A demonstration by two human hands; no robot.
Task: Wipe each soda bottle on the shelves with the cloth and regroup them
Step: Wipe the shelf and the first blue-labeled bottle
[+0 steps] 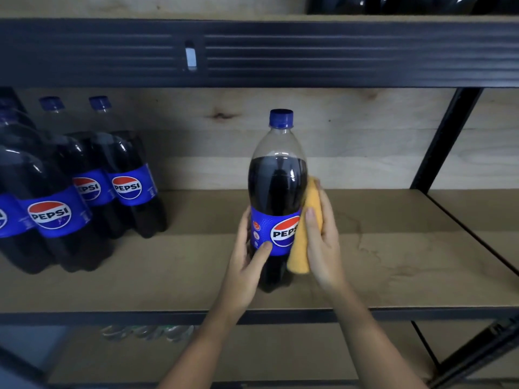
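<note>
Plywood, pale and knotted, backs the middle shelf [379, 265], whose brown board is scuffed and stained to the right of a lone upright soda bottle [276, 181]. Black metal rails frame the unit: a ribbed beam [309, 51] crosses above and a slanted post [446, 141] stands at the right. The left hand [247, 256] wraps the bottle's blue label from the left, thumb on the front. The right hand [323, 234] grips an orange cloth [304, 228] and presses it against the bottle's right side. A group of matching bottles [84, 189] stands well apart at the shelf's left end. More dark bottles [393, 2] sit on the shelf above, and blurred clear plastic [146, 331] shows on the lower shelf
</note>
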